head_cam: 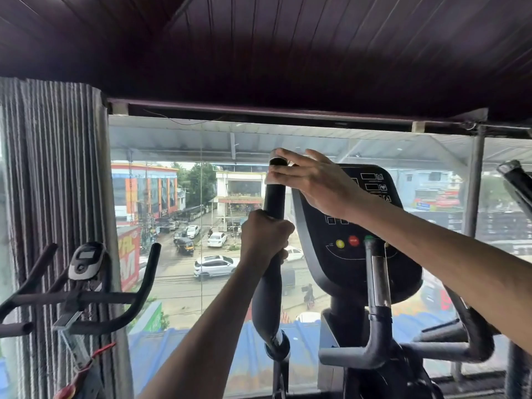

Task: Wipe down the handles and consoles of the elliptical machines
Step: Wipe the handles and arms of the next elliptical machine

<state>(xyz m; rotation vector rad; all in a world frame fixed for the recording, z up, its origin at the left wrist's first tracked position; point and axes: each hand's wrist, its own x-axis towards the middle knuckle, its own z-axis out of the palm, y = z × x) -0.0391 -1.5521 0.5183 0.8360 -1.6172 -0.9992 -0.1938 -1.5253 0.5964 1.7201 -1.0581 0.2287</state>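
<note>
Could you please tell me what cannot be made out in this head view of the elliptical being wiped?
- Pale wiping cloth: mostly hidden under the right hand at the top of the black padded left handle.
- Black oval console: upper left covered by the right hand and wrist; display labels too small to read.
- Handle section under the left hand: hidden by gripping fingers.
- Right handle: cut off by the frame edge.

Daylight through the window (201,197); dark ceiling (259,47), edges warped.

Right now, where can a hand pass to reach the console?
Open gap between the left handle and the console, below the right hand. Crowded lower down: the left hand grips the handle, and grey bars front the console's base.
</note>
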